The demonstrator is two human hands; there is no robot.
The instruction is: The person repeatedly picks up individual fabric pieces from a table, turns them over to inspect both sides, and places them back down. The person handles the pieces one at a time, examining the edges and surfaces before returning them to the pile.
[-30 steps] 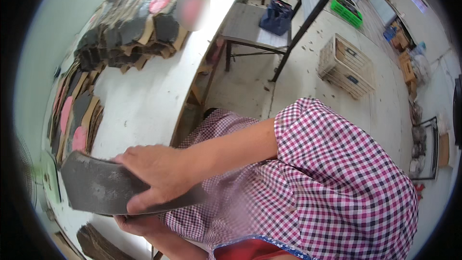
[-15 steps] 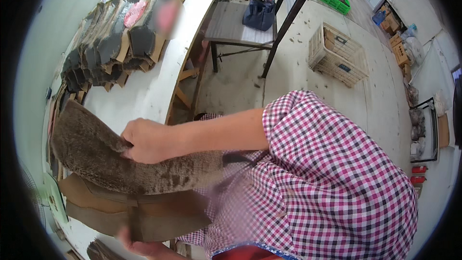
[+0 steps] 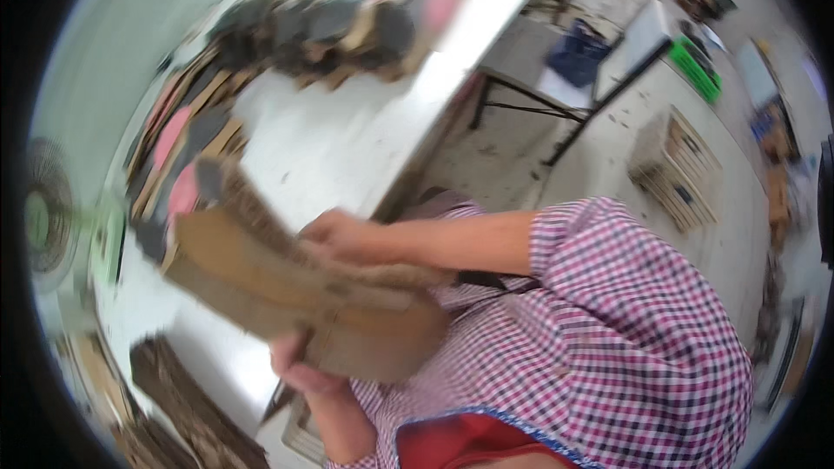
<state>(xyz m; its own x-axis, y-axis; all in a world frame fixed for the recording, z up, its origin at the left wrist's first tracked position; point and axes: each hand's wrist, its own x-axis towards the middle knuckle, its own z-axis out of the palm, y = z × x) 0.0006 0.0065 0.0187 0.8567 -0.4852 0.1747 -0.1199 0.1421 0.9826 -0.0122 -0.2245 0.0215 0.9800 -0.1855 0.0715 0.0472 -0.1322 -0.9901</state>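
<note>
Both my hands hold a stack of flat brown leather-like pieces (image 3: 304,295) over the near edge of a white table (image 3: 347,148); the picture is blurred by motion. My right hand (image 3: 339,233) comes in on a checked sleeve and grips the top piece, which is rough and grey-brown. Below it, my left hand (image 3: 300,373) supports the stack, its fingers partly hidden behind the pieces.
Piles of dark, pink and tan cut pieces (image 3: 347,9) lie along the table's far side, and more lie by its left edge (image 3: 182,139). A dark stack (image 3: 191,399) sits at lower left. A folding chair (image 3: 565,61), a wooden crate (image 3: 678,165) and a fan (image 3: 48,217) stand around.
The brown pieces have swung up and tilted in my hands, and my right hand has shifted further along the top piece. The view has turned toward the table.
</note>
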